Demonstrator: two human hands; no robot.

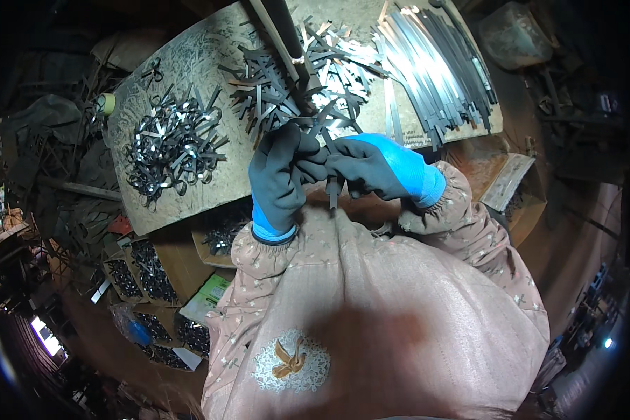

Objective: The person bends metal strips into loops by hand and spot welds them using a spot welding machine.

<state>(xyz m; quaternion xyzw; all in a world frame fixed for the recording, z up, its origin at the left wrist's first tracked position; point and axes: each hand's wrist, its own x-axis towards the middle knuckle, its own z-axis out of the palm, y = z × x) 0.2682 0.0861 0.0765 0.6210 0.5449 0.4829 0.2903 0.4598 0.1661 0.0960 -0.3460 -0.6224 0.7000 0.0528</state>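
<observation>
Both hands wear dark-coated gloves with blue backs and cuffs, and they meet at the table's near edge, in front of my chest. Several flat dark metal strips [333, 190] are gripped in my right hand [367, 166], their lower ends poking out below its fingers. My left hand [281, 168] is closed, with its fingertips at the upper part of the strips beside a dark upright post [290, 42]. Bent strip ends [325, 115] fan out just above both hands. The left fingers partly hide exactly what they pinch.
On the worn table [238, 164] lie curled metal pieces [175, 140] at left, loose strips [262, 94] around the post, and long straight strips [434, 70] at right. A tape roll [106, 104] sits at the left edge. Cardboard boxes [178, 255] of dark parts stand below.
</observation>
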